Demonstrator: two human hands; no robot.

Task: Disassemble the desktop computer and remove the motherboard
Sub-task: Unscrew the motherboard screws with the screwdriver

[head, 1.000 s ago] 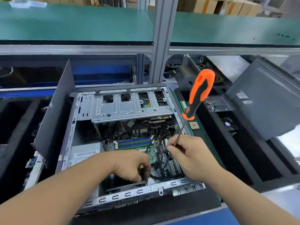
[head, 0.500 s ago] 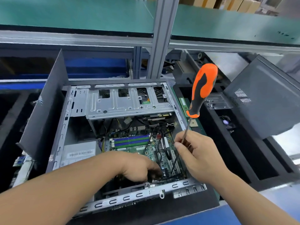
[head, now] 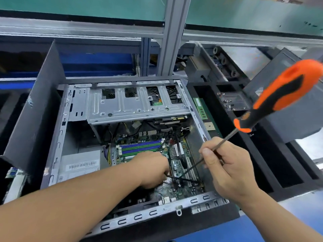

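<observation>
Midway: case open, motherboard still seated at centre. Left hand grasps a black cable; right hand, at 4 o'clock, pinches the screwdriver by its shaft.

Bright, even overhead light with soft shadows inside the case; wide-angle bending at the edges, and the orange screwdriver handle is motion-blurred.

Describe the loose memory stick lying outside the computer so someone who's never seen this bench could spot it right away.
Start at the open computer case in the middle and go to its far right corner. Just outside that wall, in the black tray alongside, lies the memory stick, a narrow green strip running along the wall. Unlike the blue and green slots on the motherboard, it sits loose, with a small square chip below it.
</observation>
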